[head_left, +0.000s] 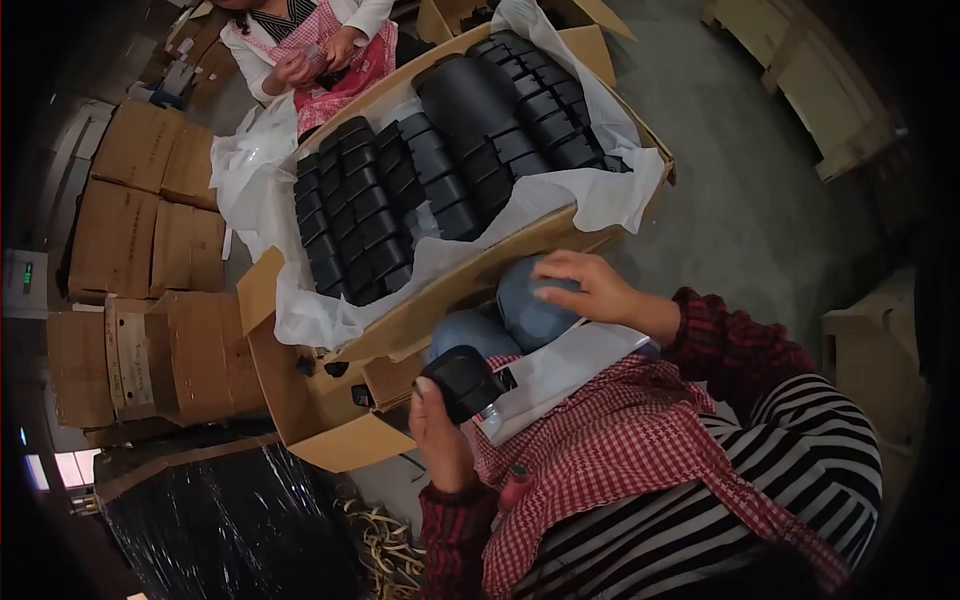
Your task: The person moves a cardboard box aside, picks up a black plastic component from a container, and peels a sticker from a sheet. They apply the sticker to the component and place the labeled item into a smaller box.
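Left hand (440, 425) closed round a black cup (462, 380), just below the carton (420, 320).

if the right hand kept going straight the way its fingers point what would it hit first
Most likely the cardboard box. The right hand lies on the knee, its fingers pointing at the box's near side wall just past the knee. Depth is hard to judge in this view.

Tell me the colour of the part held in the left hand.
Black, seen in the head view: the part sits in the left hand.
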`<control>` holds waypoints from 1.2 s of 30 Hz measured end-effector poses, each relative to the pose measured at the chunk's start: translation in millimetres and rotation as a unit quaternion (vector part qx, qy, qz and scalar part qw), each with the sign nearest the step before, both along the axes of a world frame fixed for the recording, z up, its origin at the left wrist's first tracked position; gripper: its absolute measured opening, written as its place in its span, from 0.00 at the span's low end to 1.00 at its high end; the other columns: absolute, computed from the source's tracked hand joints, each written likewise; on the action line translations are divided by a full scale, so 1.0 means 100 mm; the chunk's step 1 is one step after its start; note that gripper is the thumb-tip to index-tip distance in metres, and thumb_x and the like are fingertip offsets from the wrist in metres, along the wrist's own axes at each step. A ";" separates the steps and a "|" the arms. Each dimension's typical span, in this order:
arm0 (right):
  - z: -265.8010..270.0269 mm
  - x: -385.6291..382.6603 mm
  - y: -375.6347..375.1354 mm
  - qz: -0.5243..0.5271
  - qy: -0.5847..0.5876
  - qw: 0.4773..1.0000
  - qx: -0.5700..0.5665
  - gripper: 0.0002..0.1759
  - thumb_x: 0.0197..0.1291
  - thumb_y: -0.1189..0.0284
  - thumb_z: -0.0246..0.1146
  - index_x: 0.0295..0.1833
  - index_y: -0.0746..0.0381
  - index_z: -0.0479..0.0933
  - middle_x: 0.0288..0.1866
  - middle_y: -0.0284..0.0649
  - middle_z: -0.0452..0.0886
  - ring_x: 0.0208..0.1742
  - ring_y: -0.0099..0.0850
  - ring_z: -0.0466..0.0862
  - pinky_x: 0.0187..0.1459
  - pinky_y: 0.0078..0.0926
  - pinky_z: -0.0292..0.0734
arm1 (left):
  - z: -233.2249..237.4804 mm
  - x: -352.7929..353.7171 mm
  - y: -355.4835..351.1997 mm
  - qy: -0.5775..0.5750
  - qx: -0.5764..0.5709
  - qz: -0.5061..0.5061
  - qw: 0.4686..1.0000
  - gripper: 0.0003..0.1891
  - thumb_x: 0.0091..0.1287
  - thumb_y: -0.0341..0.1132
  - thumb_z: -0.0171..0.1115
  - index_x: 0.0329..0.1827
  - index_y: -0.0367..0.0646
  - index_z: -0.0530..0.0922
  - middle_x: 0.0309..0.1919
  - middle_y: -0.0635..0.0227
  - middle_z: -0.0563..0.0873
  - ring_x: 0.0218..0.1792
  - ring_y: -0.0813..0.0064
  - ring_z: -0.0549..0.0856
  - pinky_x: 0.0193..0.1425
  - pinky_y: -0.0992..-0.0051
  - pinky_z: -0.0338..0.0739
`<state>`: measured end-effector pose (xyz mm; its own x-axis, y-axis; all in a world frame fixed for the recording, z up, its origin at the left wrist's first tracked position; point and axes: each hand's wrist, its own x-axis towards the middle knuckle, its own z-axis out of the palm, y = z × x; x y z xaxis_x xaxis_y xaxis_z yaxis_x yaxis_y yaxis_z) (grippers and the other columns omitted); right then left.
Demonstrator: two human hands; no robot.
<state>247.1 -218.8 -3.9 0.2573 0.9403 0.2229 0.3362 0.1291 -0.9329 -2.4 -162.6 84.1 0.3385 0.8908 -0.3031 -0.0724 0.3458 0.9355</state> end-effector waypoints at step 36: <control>0.21 -0.44 0.00 0.139 -0.061 0.988 -0.017 0.12 0.49 0.72 0.71 0.40 0.61 0.79 0.29 0.38 0.83 0.33 0.37 0.85 0.35 0.30 0.77 | -0.33 -0.16 0.05 0.199 0.173 -0.124 0.957 0.20 0.63 0.35 0.69 0.57 0.38 0.80 0.49 0.62 0.81 0.51 0.73 0.80 0.53 0.76 0.75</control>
